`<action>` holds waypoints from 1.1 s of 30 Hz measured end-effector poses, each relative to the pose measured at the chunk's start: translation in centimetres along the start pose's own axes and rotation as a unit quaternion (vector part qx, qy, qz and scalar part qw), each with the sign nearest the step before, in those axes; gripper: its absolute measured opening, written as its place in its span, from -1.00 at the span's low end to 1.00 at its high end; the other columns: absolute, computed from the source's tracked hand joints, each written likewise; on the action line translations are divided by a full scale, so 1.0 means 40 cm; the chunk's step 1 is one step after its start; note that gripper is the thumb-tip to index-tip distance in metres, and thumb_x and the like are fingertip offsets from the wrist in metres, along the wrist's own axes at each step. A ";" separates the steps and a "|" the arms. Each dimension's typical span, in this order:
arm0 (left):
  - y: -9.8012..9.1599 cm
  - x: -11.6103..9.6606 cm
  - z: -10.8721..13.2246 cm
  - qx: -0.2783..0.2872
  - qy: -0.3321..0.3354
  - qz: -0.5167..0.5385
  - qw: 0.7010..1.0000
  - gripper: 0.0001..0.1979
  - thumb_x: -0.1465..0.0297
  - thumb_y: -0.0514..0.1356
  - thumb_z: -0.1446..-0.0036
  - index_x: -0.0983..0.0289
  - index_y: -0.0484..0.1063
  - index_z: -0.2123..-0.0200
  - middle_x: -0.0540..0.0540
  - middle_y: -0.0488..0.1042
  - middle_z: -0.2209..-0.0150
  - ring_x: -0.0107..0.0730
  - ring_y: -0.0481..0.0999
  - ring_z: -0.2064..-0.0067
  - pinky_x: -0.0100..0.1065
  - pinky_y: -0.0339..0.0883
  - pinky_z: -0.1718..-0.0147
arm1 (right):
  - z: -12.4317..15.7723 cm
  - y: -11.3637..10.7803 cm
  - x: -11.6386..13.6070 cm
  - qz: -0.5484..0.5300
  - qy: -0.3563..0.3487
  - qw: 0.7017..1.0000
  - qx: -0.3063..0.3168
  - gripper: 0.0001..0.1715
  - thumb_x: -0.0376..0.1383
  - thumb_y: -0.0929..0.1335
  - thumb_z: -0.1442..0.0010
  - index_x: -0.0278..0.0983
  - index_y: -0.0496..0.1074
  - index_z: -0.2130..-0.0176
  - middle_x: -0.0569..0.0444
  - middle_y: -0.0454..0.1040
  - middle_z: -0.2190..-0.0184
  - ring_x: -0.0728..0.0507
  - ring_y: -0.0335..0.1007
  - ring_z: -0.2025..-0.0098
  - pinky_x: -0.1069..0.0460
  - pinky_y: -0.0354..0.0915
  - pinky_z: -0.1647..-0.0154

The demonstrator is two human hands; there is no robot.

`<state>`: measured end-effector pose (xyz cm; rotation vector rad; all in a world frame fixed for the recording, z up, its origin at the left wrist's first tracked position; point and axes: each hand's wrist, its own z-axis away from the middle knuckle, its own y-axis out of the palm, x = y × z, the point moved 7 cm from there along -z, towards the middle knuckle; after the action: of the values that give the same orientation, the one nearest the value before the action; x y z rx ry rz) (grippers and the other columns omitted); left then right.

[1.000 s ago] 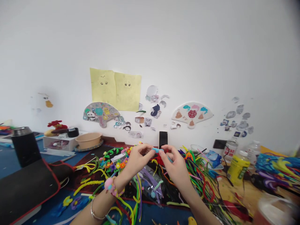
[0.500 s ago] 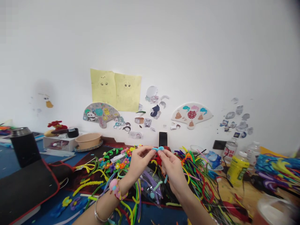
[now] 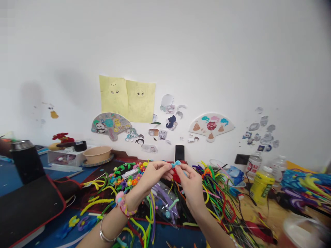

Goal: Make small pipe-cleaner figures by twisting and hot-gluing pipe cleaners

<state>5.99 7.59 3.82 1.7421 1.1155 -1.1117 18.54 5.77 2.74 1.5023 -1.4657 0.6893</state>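
Both of my hands meet above the middle of the table and pinch a small light-blue pipe cleaner piece (image 3: pixel 177 163) between their fingertips. My left hand (image 3: pixel 152 176) grips it from the left with thumb and fingers closed; a pom-pom bracelet (image 3: pixel 122 203) and a silver bangle sit on that wrist. From the right, my right hand (image 3: pixel 190 187) holds the same piece, fingers pressed together. A heap of coloured pipe cleaners (image 3: pixel 219 193) lies under and right of the hands, and small pipe-cleaner flowers (image 3: pixel 126 179) lie to their left.
A black flask (image 3: pixel 27 160) and a dark mat (image 3: pixel 28 206) are at the left. A tan bowl (image 3: pixel 97 154) stands on a white box. A phone (image 3: pixel 180 153) leans on the wall. A yellow bottle (image 3: pixel 261 184) and water bottles (image 3: pixel 254 165) are at the right.
Both hands stayed together on the blue piece while turning it. My right hand's fingers closed in tighter and shifted slightly left and up.
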 end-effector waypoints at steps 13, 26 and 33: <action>0.028 -0.005 0.028 -0.052 0.006 0.111 0.992 -0.78 0.32 0.32 0.10 0.36 0.47 0.41 -0.01 0.44 0.59 -0.52 0.41 0.56 -0.45 0.35 0.47 | 0.032 0.011 0.014 -0.028 -0.031 0.999 -0.025 -0.76 -0.16 0.42 -0.04 -0.28 0.44 0.34 0.12 0.40 0.56 -0.05 0.32 0.51 0.06 0.30 0.47; 0.032 -0.009 0.055 -0.113 0.116 0.104 0.981 -0.84 0.33 0.28 0.01 0.33 0.47 0.47 -0.03 0.41 0.56 -0.54 0.32 0.55 -0.47 0.23 0.54 | 0.050 0.063 0.008 -0.077 0.022 0.992 0.094 -0.66 -0.02 0.35 -0.11 -0.25 0.32 0.36 0.27 0.15 0.66 0.08 -0.13 0.67 0.13 -0.15 0.68; 0.006 -0.049 0.040 -0.057 0.108 0.034 0.992 -0.82 0.34 0.26 -0.02 0.33 0.45 0.53 -0.02 0.40 0.64 -0.51 0.32 0.58 -0.46 0.22 0.52 | 0.035 0.038 0.087 0.131 0.004 0.955 0.267 -0.58 0.00 0.28 -0.16 -0.28 0.46 0.43 0.24 0.11 0.69 0.04 -0.09 0.64 0.11 -0.11 0.63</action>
<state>5.35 5.53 5.20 1.8284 1.2147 -0.8159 17.30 3.08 5.47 1.7068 -1.5641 1.3351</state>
